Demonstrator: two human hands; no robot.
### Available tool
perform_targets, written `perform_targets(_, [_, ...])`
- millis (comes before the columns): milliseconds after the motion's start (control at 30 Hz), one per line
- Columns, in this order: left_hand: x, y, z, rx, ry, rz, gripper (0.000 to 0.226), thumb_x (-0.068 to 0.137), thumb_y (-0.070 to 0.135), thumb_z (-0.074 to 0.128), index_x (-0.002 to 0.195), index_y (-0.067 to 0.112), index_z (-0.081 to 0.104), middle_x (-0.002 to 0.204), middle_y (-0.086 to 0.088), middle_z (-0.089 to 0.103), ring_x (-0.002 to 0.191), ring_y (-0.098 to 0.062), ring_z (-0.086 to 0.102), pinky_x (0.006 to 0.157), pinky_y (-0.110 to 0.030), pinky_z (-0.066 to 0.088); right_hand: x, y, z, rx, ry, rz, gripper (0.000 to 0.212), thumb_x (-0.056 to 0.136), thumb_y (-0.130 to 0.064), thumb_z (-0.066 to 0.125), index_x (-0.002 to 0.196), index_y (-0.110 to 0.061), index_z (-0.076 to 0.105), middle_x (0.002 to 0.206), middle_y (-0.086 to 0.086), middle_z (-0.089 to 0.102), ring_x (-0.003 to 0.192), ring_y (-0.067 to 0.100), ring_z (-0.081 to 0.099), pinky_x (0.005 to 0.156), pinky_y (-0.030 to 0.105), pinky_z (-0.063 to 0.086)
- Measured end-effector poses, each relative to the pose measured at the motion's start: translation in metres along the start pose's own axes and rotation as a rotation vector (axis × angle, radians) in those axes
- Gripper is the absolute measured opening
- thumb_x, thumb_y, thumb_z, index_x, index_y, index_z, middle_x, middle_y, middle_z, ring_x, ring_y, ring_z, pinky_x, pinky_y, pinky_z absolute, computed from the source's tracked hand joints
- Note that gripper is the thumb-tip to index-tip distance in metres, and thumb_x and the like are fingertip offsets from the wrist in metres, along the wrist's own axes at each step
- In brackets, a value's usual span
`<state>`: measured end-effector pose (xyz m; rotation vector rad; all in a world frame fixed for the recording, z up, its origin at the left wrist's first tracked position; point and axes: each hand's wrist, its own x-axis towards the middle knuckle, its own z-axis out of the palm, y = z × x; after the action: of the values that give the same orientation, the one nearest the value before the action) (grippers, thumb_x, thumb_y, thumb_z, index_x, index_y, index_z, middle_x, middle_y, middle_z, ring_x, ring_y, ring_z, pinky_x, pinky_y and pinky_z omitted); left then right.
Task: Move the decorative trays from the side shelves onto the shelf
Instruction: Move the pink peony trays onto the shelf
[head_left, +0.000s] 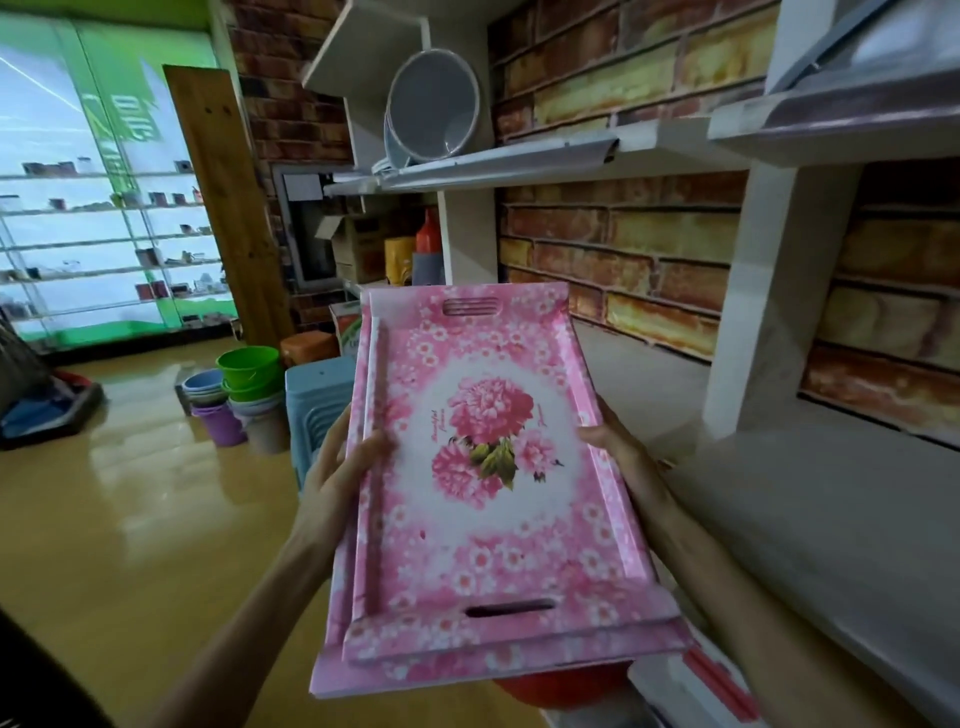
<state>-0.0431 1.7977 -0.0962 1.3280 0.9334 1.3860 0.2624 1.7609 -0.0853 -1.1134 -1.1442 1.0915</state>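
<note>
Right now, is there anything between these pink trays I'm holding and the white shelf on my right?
Nothing visible blocks the way. The left hand and right hand grip the stacked pink trays by their long edges, held in the air just left of the white shelf, whose surface looks bare where it shows.

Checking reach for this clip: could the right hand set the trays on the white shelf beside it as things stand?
Probably yes. The right hand holds the pink floral trays by their right edge, and the white shelf just to its right shows bare surface with nothing between.
</note>
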Motion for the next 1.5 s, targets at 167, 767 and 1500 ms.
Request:
perform_targets(167, [0.056, -0.016, -0.023, -0.022, 0.002, -0.019, 0.056, 0.078, 0.041, 0.067, 0.131, 0.045, 0.052, 0.12, 0.001, 0.069, 0.1, -0.025, 0.071, 0.083, -0.046, 0.057, 0.065, 0.012, 0.027, -0.044, 0.024, -0.122, 0.051, 0.091, -0.019, 0.057, 0.138, -0.036, 0.05, 0.134, -0.015, 0.058, 0.12, 0.004, 0.056, 0.104, 0.033, 0.044])
perform_targets(767, [0.335, -0.072, 0.029, -0.152, -0.208, -0.083, 0.054, 0.082, 0.036, 0.071, 0.132, 0.037, 0.053, 0.114, -0.004, 0.072, 0.097, -0.03, 0.072, 0.081, -0.048, 0.057, 0.298, 0.014, -0.015, -0.003, 0.231, -0.14, 0.061, 0.061, -0.039, 0.071, 0.121, -0.045, 0.061, 0.132, -0.005, 0.063, 0.117, 0.019, 0.062, 0.099, 0.04, 0.048])
perform_targets(1500, [0.53, -0.149, 0.224, -0.139, -0.762, -0.218, 0.041, 0.085, 0.025, 0.07, 0.125, 0.023, 0.063, 0.108, -0.009, 0.075, 0.093, -0.028, 0.073, 0.081, -0.041, 0.06, 0.328, 0.035, -0.114, 0.097, 0.951, -0.089, 0.049, 0.078, -0.031, 0.078, 0.124, -0.038, 0.064, 0.105, 0.003, 0.076, 0.092, 0.028, 0.074, 0.089, 0.046, 0.056])
